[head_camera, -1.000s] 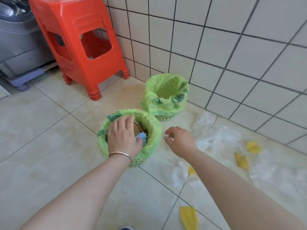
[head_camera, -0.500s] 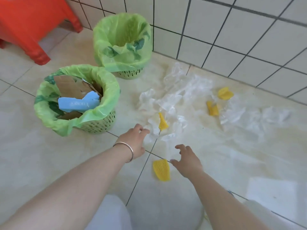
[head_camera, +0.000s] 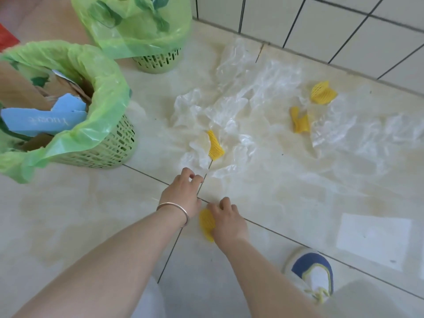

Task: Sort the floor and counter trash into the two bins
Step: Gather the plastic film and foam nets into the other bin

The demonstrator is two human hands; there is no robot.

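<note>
1. My right hand [head_camera: 226,220] is down on the floor with its fingers curled over the nearest yellow foam-net fruit sleeve [head_camera: 205,223], which lies on the beige floor tile [head_camera: 91,214] just in front of me. I judge the grip only half made, since most of the sleeve is hidden under my palm; soft foam mesh could squash and slide out as I lift.

2. My left hand [head_camera: 183,192] holds nothing, its fingertips loosely bent beside the edge of the crumpled clear plastic film [head_camera: 231,111]. That film is thin (and nearly the colour of the tile), so I could pinch only a corner and drag the whole sheet.

3. Dragging it would carry along the second yellow foam sleeve [head_camera: 215,146] lying on it, mixing two kinds in one grab.

4. The near green-lined basket bin of cardboard scraps [head_camera: 98,143] is packed high; anything dropped there might tumble off. The far green-lined basket bin [head_camera: 158,61] looks the likelier home, but I cannot tell its contents.

5. Two more yellow sleeves [head_camera: 300,123] lie well apart, easy to overlook.
</note>
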